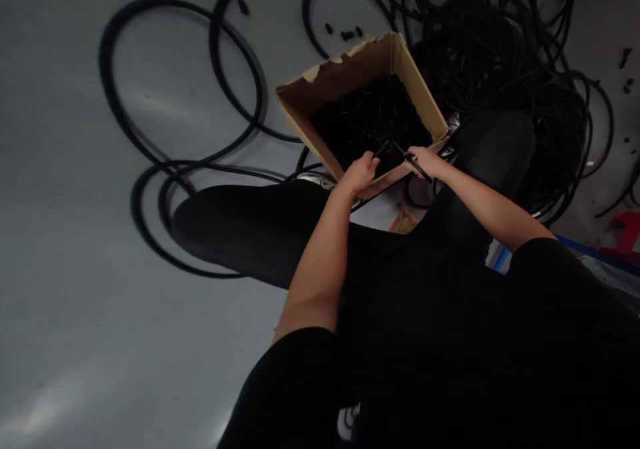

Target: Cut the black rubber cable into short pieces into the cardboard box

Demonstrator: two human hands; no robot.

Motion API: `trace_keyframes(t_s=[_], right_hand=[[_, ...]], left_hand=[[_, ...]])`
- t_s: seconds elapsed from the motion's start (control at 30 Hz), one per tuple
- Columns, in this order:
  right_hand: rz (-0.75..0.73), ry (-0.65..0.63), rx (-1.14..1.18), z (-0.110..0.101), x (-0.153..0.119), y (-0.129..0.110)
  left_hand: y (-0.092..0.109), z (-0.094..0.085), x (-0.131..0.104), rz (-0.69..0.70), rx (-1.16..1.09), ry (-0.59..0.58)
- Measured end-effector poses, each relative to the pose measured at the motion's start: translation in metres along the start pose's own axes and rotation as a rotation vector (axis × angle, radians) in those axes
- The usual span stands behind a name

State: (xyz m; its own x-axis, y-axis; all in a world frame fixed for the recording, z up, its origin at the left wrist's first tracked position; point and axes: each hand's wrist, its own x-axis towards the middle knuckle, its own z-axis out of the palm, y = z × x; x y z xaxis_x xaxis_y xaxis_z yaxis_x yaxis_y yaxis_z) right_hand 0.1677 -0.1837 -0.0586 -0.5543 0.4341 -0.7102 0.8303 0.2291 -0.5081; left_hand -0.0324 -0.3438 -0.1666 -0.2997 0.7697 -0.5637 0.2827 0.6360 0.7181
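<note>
My left hand (pixel 362 172) is closed around a black hose or cord piece (pixel 381 148), whose end points up and right over the cardboard box (pixel 419 82). Just to its right, my right hand (pixel 424 160) grips a slim black hand tool (pixel 425 175) that looks like cutters or scissors. One end of the tool sticks out below the fingers, and the other reaches towards the cord's tip. Whether the two touch I cannot tell. Many short black pieces (pixel 367 119) fill the bottom of the box. Both hands are above its near edge.
Long black hose loops (pixel 107 69) lie on the grey floor to the left. A large tangled hose pile (pixel 480 56) is behind and right of the box. Loose black pieces (pixel 347 35) are scattered on the floor. A red object (pixel 627 230) stands at the right edge.
</note>
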Motion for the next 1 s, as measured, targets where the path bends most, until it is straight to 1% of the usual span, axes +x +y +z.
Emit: trace_keyframes(t_s=[0.1, 0.17, 0.23, 0.37, 0.53, 0.63, 0.77, 0.9, 1.0], right_hand=[[0.024, -0.027, 0.021, 0.005, 0.004, 0.004], [-0.013, -0.051, 0.016, 0.007, 0.005, 0.005], [-0.047, -0.064, 0.011, 0.008, 0.006, 0.003], [-0.055, -0.063, 0.003, 0.009, 0.007, 0.002], [-0.080, -0.057, -0.018, 0.011, 0.012, 0.009], [-0.104, -0.054, -0.021, 0.014, 0.019, 0.017], [-0.123, -0.035, -0.046, 0.016, 0.025, 0.023], [-0.121, -0.016, -0.081, 0.015, 0.023, 0.021], [-0.115, -0.002, -0.119, 0.014, 0.018, 0.015]], left_hand=[[0.003, 0.002, 0.000, -0.018, -0.018, 0.008], [0.006, 0.003, -0.002, -0.016, -0.024, -0.004], [0.010, 0.006, -0.003, 0.011, -0.042, -0.025], [0.019, 0.010, -0.006, 0.069, -0.075, -0.080], [0.023, 0.011, -0.008, 0.092, -0.090, -0.102], [0.022, 0.008, -0.009, 0.116, -0.026, -0.120], [0.028, 0.002, -0.014, 0.115, 0.146, -0.151], [0.039, -0.001, -0.018, 0.060, 0.246, -0.160], [0.043, -0.001, -0.019, 0.040, 0.280, -0.149]])
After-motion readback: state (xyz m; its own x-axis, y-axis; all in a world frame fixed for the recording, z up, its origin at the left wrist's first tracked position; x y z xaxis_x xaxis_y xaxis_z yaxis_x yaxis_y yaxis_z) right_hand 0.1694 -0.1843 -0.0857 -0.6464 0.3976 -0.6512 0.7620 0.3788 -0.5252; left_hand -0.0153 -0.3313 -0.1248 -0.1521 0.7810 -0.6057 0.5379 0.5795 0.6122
